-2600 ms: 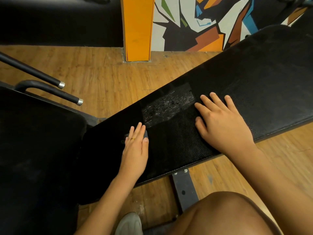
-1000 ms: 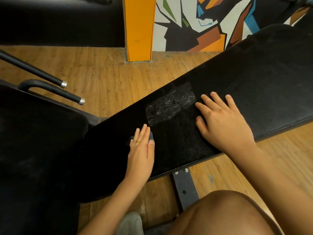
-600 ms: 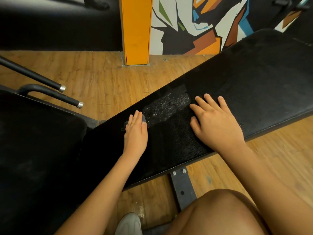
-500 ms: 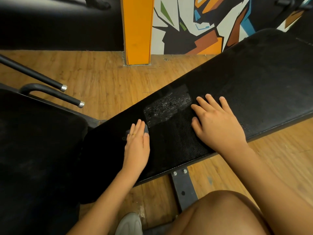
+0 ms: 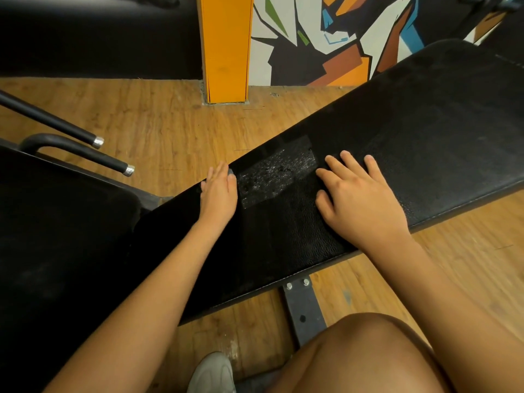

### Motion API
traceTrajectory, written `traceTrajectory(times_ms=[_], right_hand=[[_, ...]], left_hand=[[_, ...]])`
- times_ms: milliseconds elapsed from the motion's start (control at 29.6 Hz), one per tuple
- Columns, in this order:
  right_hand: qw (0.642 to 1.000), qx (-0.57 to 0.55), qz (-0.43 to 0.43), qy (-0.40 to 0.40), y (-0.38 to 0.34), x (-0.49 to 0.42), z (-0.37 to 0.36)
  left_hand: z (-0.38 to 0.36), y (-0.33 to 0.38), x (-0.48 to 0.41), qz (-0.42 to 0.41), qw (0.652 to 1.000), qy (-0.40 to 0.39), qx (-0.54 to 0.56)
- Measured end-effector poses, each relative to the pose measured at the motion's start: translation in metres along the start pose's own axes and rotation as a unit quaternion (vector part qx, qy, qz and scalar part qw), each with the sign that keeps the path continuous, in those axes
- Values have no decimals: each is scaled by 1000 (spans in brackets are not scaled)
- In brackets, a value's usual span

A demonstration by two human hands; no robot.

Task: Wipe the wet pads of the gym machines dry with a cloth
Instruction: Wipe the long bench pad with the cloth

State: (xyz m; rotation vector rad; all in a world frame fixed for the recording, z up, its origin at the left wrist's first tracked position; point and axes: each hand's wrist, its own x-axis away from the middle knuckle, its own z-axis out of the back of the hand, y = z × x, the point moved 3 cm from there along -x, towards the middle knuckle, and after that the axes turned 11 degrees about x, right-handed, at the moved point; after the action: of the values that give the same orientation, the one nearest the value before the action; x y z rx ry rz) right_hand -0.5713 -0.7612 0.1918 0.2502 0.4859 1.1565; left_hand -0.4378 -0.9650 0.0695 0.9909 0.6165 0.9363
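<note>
Left hand [image 5: 218,191] flat at far edge of bench pad [image 5: 411,123], fingers straight, pressing a grey cloth [image 5: 230,172] that is mostly hidden beneath them. Wet patch [image 5: 278,177] just beside it, between the hands. Right hand [image 5: 360,202] flat on pad, fingers spread.

One head-worn wide-angle camera, facing forward and down, close above the black bench pad [image 5: 425,123]
</note>
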Motion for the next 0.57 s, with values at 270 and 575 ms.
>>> traceTrajectory(times_ms=[270,575], right_hand=[[1000,5,0,-6,0,0,0],[1000,-9,-2,2,0,0,0]], left_hand=[[1,-2,23,-21,999,-28,-38],[-7,-1,136,-79,996,-45,-6]])
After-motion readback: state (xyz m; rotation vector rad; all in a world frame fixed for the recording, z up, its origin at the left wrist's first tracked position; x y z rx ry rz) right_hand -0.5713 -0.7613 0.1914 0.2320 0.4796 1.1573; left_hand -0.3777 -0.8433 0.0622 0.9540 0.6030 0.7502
